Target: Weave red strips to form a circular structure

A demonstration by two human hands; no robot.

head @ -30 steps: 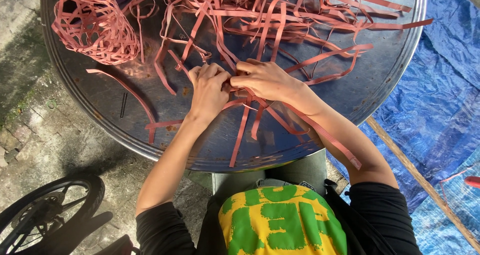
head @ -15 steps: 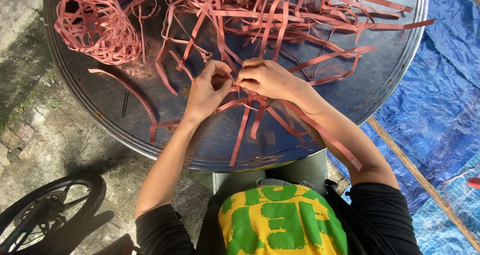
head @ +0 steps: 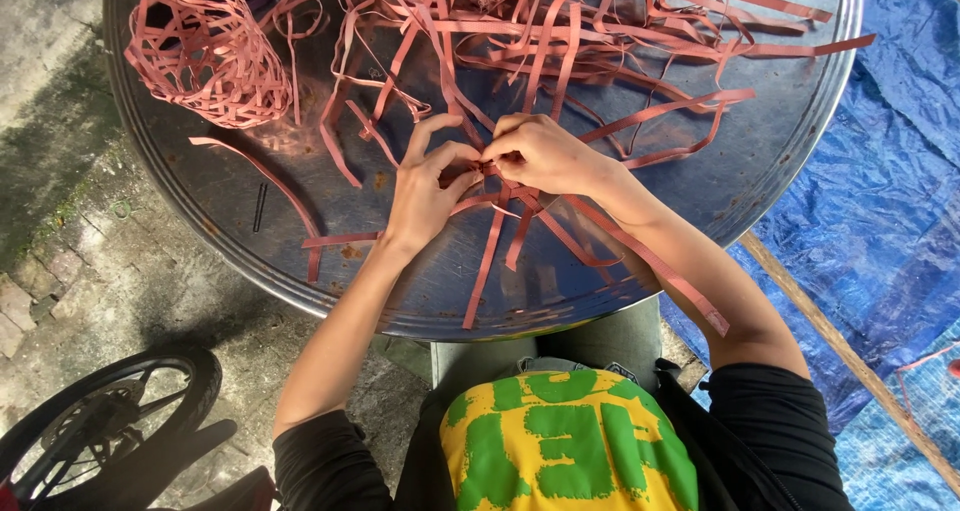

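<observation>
Both hands meet at table centre, working thin reddish-pink flat strips [head: 500, 186] on a round grey metal tabletop [head: 240, 211].

Left hand [head: 425, 191]: thumb and forefinger pinched on the crossing point of the strips, remaining fingers curled under. Right hand [head: 545, 156]: fingers bunched and pinching the same junction from the 3 o'clock side. Fingertips of the two hands are touching or nearly so; the exact strip each one grips is hidden by the knuckles.

The started weave sits right under the fingertips. Loose ends fan out toward 6 o'clock, and one long strip runs under the right forearm toward 4 o'clock, past the table rim.

Judgement on doing this step well: hold the pinch tight on the crossing with the left hand so the joint does not slip, and feed one strip at a time with the right. Keep strips flat, no twist, before tucking. Pull slack evenly, since these look springy and likely to pop back out.

Around it: tangled heap of the same loose strips [head: 600, 41] from 12 to 2 o'clock, close enough to snag the trailing ends. Finished open-lattice woven basket of pink strips [head: 205, 56] at 10 o'clock, well apart from the hands. Blue plastic tarpaulin [head: 880, 201] on the ground at 3 o'clock, black spoked wheel [head: 100, 421] at 8 o'clock.
</observation>
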